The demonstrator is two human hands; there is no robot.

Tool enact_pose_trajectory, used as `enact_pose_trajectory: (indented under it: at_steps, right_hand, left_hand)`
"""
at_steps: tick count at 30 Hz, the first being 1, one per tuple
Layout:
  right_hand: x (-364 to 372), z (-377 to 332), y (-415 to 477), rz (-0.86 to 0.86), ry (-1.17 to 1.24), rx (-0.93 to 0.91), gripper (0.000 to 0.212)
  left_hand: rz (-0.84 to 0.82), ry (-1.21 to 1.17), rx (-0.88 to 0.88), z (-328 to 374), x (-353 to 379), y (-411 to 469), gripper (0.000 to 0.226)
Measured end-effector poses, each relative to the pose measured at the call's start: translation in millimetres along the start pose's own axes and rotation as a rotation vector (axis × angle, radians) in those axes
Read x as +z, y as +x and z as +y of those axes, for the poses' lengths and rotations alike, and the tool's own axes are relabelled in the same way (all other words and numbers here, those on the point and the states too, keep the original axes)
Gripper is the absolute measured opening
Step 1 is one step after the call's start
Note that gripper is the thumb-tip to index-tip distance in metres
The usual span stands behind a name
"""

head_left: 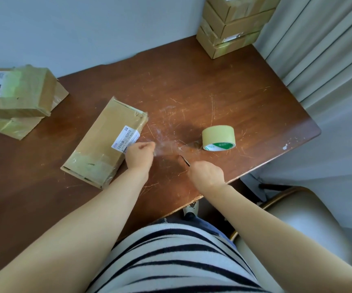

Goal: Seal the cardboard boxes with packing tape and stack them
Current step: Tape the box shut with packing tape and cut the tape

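A flat cardboard box [105, 142] with a white barcode label lies on the brown table [213, 92], left of centre. A roll of packing tape [218, 138] stands on its side to the right. A clear strip of tape [170, 148] stretches from the roll to my left hand [140, 155], which pinches the strip's end beside the box's near right edge. My right hand [206, 174] is closed around a small dark blade [184, 160] whose tip meets the strip.
Three sealed boxes [232, 28] are stacked in the far right corner against the wall. Two taped boxes [16, 94] sit piled at the table's left edge. A curtain [323, 49] hangs at the right, and a chair [297, 218] stands below the table's near right edge.
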State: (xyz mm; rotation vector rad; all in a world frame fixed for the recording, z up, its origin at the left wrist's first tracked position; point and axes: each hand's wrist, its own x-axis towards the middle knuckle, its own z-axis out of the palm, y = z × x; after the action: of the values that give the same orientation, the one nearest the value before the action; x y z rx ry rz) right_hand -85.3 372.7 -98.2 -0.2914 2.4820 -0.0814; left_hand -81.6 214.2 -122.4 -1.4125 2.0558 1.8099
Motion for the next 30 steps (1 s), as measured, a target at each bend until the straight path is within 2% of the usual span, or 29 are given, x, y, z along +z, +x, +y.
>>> enact_pose_trajectory:
  at_steps: [4,9,12,15,17,19,20,21,22,23,25,28,30]
  right_hand:
    - [6,7,-9,-0.043,0.067,0.043,0.028]
    - [-21,-6,9,0.233,0.3,0.042,0.033]
    - [-36,-22,52,0.193,0.311,0.035,0.028]
    - [-41,-31,89,0.122,0.268,0.049,0.044]
    - [-39,-35,104,0.104,0.219,0.059,0.047]
    - [-37,-42,107,0.222,0.072,-0.014,0.047]
    - [-36,-48,105,0.334,0.049,-0.115,0.044]
    - [-36,-55,99,0.428,0.111,-0.245,0.039]
    - [-36,-64,93,0.452,0.284,-0.36,0.033]
    - [-38,-74,86,0.379,0.527,-0.411,0.03]
    - [-44,-96,72,-0.028,0.984,-0.289,0.043]
    - [-46,-113,63,-0.589,1.337,-0.177,0.07]
    - [-43,-116,60,-0.819,1.423,-0.199,0.073]
  left_hand:
    - [0.058,-0.05,-0.01,18,-21,14,0.028]
    - [-0.015,-0.057,0.003,35,-31,10,0.027]
    - [-0.007,-0.083,-0.014,40,-38,8,0.028]
    - [-0.009,-0.1,0.026,43,-51,4,0.031]
    - [-0.011,-0.124,0.044,43,-59,3,0.023]
    - [-0.011,-0.16,0.016,42,-70,5,0.011]
    - [-0.021,-0.177,-0.003,40,-75,6,0.014]
    - [-0.05,-0.183,-0.012,38,-79,8,0.02]
    - [-0.096,-0.186,-0.018,37,-83,9,0.026]
    - [-0.15,-0.199,-0.018,38,-85,8,0.03]
    - [-0.248,-0.27,-0.022,40,-90,3,0.028]
    - [-0.315,-0.433,-0.078,44,-97,-3,0.022]
    - [-0.333,-0.52,-0.103,47,-103,-7,0.022]
